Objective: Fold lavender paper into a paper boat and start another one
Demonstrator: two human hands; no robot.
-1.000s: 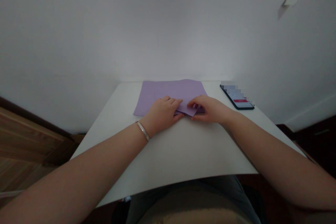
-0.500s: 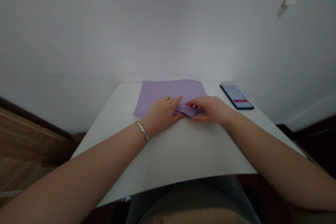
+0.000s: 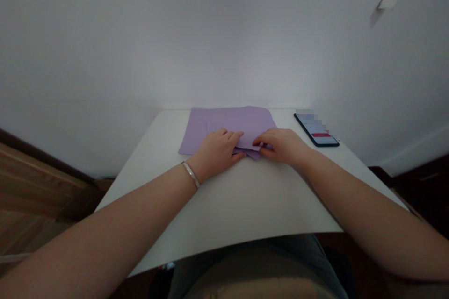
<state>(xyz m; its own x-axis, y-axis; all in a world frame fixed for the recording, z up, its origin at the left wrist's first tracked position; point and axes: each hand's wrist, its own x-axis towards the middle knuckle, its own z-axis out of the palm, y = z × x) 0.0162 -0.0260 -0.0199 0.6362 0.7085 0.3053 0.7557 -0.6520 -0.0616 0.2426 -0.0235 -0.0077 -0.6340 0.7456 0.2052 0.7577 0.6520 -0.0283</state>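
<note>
Purple paper [image 3: 196, 126] lies flat toward the table's far side, its back edge by the wall. A folded layer of the same purple shows between my hands, its near edges lifted slightly apart; whether it is a separate sheet I cannot tell. My left hand [image 3: 219, 150], with a pale bracelet at the wrist, rests over the paper's near edge, thumb below the raised layer and fingers on top. My right hand [image 3: 280, 145] pinches the paper's near right corner between thumb and fingers. Its fingertips partly cover that corner.
A smartphone [image 3: 317, 130] with a lit screen lies at the right of the white table [image 3: 231, 210]. The wall [image 3: 224, 42] rises directly behind. Wooden furniture [image 3: 38, 187] stands low on the left. My lap [image 3: 259, 266] is below the table's front edge.
My right hand's fingers have closed from a spread shape into a pinch on the paper's corner. That corner's upper layer has shifted. My left hand is nearly still.
</note>
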